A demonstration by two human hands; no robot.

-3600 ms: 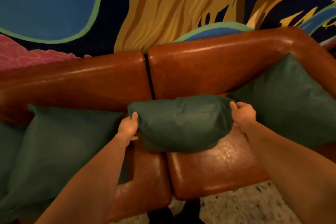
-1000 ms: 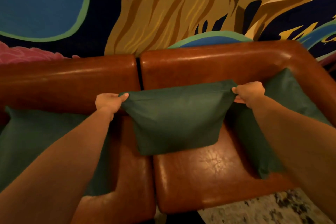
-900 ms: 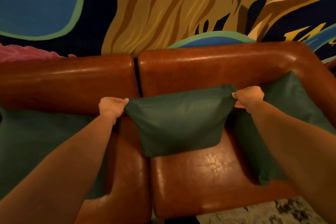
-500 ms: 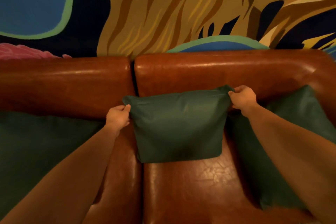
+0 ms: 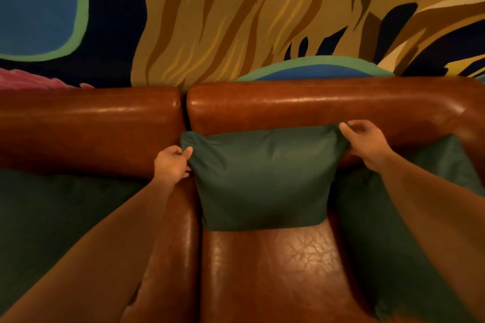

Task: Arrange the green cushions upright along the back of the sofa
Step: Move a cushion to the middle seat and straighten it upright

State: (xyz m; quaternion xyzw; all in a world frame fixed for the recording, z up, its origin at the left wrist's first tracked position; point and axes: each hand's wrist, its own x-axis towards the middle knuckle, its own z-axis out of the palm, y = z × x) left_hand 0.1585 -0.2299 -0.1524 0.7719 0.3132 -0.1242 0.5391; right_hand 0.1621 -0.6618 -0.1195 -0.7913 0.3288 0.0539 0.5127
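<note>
The middle dark green fabric cushion [image 5: 265, 178] stands upright on the seat of the glossy brown leather sofa [image 5: 301, 107], its top edge leaning on the backrest just right of the seam between the two back sections. The left hand [image 5: 172, 164] pinches the cushion's upper left corner between thumb and fingers; the right hand [image 5: 366, 143] rests at the upper right corner with its fingers loosely curled, and whether it truly grips the cloth there cannot be told. The cover creases and sags between the corners, so the cushion looks soft, light and easily squashed, with nothing fragile about it. Those top corners seem the best places to hold, since they let it hang straight and be patted against the backrest. The smooth leather seat may let its bottom edge slide forward. Two more green cushions lie by the sofa's left end [image 5: 52, 217] and right end [image 5: 425, 217].
</note>
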